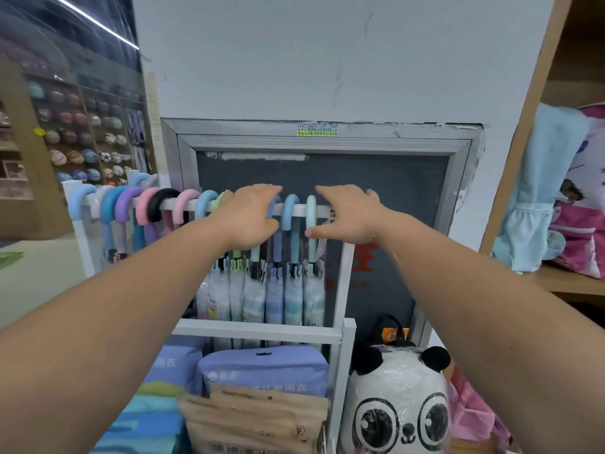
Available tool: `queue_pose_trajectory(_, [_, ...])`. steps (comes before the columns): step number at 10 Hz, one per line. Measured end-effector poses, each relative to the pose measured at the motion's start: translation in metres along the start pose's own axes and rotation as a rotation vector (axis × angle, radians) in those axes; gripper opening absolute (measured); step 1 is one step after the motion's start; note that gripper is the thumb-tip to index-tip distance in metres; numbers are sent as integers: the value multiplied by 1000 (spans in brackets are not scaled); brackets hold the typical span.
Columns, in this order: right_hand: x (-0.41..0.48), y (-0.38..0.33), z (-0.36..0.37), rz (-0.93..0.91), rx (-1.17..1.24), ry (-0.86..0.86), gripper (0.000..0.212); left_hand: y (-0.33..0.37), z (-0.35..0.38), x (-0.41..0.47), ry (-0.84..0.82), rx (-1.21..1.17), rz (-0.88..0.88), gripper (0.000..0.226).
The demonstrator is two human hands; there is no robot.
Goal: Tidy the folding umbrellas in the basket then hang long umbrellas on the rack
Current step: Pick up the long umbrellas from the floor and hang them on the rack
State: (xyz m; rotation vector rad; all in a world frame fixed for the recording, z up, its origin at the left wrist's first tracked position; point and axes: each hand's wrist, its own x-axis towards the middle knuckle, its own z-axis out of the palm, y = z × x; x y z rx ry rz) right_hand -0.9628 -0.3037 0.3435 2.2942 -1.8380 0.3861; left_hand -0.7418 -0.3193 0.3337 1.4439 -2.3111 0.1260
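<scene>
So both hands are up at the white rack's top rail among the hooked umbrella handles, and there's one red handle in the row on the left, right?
Not quite. The head view shows both the left hand and right hand at the white rack's top rail among the hooked handles, but the odd one on the left is a black handle, not red; the rest are pastel.

Both bare arms are reaching forward, forearms converging. Left hand (250, 217) is lying palm-down, fingers curling over. Right hand (347, 214) is hovering palm-down, fingers spread, thumb sticking out leftward.
</scene>
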Motion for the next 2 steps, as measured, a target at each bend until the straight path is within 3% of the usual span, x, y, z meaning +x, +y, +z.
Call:
queue_pose_trajectory(1, [-20, -3, -1, 5, 76, 71, 93, 0, -2, -25, 79, -8, -7, 49])
queue_pose_trajectory(2, [-43, -12, -5, 12, 100, 115, 85, -5, -7, -51, 104, 35, -76, 66])
